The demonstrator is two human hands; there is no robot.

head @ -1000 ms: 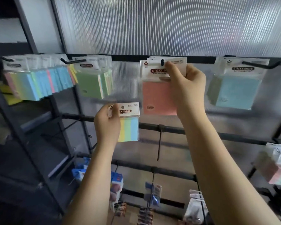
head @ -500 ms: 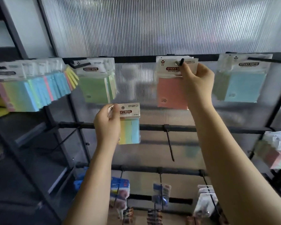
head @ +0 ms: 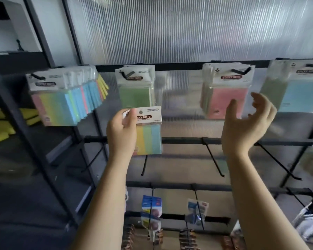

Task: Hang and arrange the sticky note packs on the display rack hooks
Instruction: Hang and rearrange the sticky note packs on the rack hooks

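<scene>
- Ribbed translucent panelling (head: 188, 29) backs a black display rack, whose top rail (head: 179, 62) carries four hooks loaded with sticky note packs.
- Far left on that rail hangs a thick fanned bunch of multicolour packs (head: 65, 98) — pink, yellow, green and blue strips under white header cards.
- Next along hang the green packs (head: 135, 87), then the pink packs (head: 226, 92) on their hook (head: 241, 70), and at the right edge the blue packs (head: 296, 89).
- The left hand (head: 122, 130) grips a striped sticky note pack (head: 148, 130) by the left side of its header card, thumb in front and fingers curled behind; the pack is upright, just below the green packs and in front of the middle rail (head: 188, 140).
- The right hand (head: 248, 121) is raised palm-up just in front of the lower right corner of the pink packs, fingers loosely spread and curved, holding nothing; the blur hides whether it touches them.
- Bare hooks (head: 213, 160) slant down from the middle rail.
- Lower rails hold small blue-carded packets (head: 151, 204) — their contents are too blurred to name.
</scene>
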